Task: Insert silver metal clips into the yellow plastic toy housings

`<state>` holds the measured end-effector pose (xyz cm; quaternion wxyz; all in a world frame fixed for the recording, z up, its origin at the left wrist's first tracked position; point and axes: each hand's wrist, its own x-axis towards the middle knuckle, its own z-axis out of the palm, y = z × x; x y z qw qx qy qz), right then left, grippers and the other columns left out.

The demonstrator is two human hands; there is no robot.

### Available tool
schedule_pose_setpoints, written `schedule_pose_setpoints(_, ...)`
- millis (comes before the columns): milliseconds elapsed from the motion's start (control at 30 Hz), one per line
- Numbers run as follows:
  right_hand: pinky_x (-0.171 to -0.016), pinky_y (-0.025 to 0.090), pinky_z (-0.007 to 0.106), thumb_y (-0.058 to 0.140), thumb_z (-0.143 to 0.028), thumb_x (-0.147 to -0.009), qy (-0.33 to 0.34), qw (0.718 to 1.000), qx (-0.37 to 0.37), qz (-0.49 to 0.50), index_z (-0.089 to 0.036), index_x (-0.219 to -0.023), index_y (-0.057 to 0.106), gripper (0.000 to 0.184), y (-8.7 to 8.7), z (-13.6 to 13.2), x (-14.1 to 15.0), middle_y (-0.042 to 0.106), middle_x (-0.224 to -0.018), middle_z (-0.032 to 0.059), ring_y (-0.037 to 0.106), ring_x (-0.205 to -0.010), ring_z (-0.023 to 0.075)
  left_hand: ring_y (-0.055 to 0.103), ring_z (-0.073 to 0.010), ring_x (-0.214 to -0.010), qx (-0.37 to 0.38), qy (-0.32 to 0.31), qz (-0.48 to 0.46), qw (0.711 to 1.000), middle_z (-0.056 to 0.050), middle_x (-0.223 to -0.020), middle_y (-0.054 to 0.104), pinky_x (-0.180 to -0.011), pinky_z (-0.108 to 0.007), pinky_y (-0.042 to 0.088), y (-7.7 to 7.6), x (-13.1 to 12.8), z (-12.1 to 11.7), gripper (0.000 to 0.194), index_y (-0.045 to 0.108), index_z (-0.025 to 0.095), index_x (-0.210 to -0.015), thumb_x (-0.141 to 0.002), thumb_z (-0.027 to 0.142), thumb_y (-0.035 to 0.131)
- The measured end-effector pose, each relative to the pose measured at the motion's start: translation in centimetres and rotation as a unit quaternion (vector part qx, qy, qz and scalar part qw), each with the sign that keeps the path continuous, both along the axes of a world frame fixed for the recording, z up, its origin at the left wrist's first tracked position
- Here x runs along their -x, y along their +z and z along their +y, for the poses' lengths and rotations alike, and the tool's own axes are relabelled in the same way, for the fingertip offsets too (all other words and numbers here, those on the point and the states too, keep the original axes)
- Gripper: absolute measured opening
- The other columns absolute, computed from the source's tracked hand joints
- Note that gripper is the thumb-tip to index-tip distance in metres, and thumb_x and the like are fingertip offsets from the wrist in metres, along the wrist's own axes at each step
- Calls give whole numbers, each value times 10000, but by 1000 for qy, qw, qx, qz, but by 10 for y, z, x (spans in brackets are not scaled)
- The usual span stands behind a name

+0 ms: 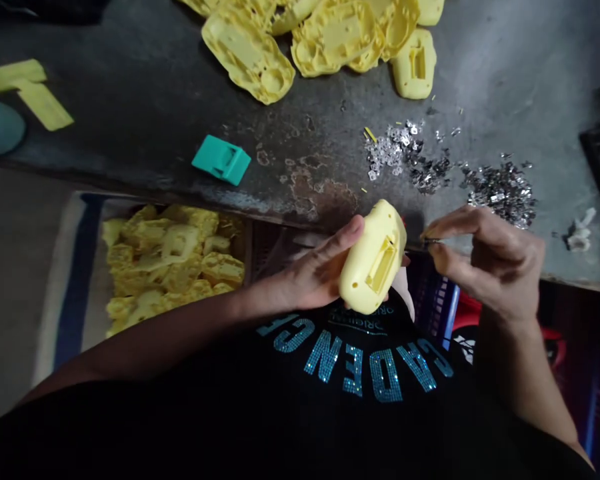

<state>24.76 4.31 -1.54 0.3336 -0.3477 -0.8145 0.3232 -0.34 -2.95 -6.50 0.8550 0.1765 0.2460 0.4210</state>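
Gripping yellow shell (373, 260) in left hand (305, 270) | right hand (495, 263) pinching metal clip (433, 241), apparently | bin (248, 250) holds yellow shells (173, 263)

Near, there is one yellow plastic shell (373, 257) and one tiny metal clip (433, 241), both held. Far, at least six more yellow shells (247, 53) lie together, with one green shell (221, 160) and two yellow strips (45, 105) to the left, and two heaps of metal clips (500, 193) to the right — while a near-left pile of yellow shells (173, 267) is too jumbled to count.

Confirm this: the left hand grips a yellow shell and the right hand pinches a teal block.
Not right: the head view shows the right hand pinching a small metal piece; the teal block lies on the table. The left hand does grip the yellow shell.
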Motion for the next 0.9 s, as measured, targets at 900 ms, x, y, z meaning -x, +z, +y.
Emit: schedule_pose_setpoints(900, -816, 488, 460, 786, -132, -1071, 95, 936, -274, -197, -249, -1226, 719, 206, 25, -30, 8, 874, -1049, 42, 758, -891, 253, 769, -232, -674, 12, -71, 19, 997, -67, -895, 815, -466, -265, 531, 6, -15, -9, 827, 769, 201, -1385, -927, 889, 772)
